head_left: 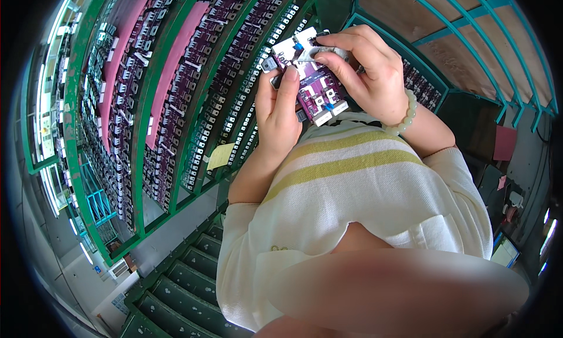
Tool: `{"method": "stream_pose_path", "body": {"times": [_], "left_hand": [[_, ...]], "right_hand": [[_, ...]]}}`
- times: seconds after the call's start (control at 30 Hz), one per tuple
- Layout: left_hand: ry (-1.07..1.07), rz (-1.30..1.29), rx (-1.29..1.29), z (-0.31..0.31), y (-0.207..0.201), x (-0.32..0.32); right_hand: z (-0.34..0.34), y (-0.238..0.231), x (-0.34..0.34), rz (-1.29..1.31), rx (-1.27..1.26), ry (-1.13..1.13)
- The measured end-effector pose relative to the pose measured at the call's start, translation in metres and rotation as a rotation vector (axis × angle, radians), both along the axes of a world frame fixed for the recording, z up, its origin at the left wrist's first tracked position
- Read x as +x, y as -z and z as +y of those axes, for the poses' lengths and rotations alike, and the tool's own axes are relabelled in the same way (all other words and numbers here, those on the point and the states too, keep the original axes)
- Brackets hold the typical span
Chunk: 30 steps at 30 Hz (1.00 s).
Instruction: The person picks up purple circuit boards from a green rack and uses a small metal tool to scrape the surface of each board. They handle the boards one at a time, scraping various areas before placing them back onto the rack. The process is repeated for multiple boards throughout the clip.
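Observation:
A purple circuit board with white blocks and small blue parts is held up in front of my chest. My left hand grips it along its left side, thumb on the face and fingers behind. Over the board's upper right part, my right hand pinches a crumpled-looking greyish-white piece between thumb and fingers. Its exact kind is unclear. The tip of that piece reaches over the board's face, near a blue part. A bracelet of pale beads circles my right wrist.
A green metal rack at the left holds rows of similar purple boards, with pink strips between some rows. A yellow paper note hangs on it. Dark green slats lie below. A teal-framed rack stands at the upper right.

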<state>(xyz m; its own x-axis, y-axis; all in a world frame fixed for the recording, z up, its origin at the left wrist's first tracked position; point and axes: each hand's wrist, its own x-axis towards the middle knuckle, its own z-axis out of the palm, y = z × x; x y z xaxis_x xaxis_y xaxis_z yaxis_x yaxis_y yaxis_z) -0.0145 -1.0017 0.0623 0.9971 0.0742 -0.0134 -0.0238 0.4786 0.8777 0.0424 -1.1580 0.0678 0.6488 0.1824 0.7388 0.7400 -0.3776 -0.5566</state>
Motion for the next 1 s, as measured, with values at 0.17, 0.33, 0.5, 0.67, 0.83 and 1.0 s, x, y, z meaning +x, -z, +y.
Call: {"method": "stream_pose_path", "body": {"times": [0.17, 0.33, 0.5, 0.67, 0.83, 1.0], "left_hand": [[-0.004, 0.007, -0.023, 0.002, 0.0, -0.001], [-0.014, 0.034, -0.03, 0.003, -0.004, -0.003], [-0.016, 0.075, -0.029, 0.007, -0.005, -0.004], [0.05, 0.081, -0.094, 0.005, -0.005, -0.003], [0.075, 0.03, -0.07, 0.001, -0.006, -0.005], [0.108, -0.033, 0.046, 0.001, -0.001, -0.005]], "right_hand": [[0.0, 0.004, 0.0, -0.02, -0.033, -0.044], [0.0, 0.004, 0.001, 0.021, 0.036, -0.106], [-0.007, 0.003, -0.003, 0.19, 0.13, -0.092], [-0.013, 0.017, -0.002, 0.546, 0.38, -0.246], [-0.016, 0.02, -0.01, 1.087, 0.617, -0.54], [-0.008, 0.04, -0.013, 1.058, 0.685, -0.463]]}}
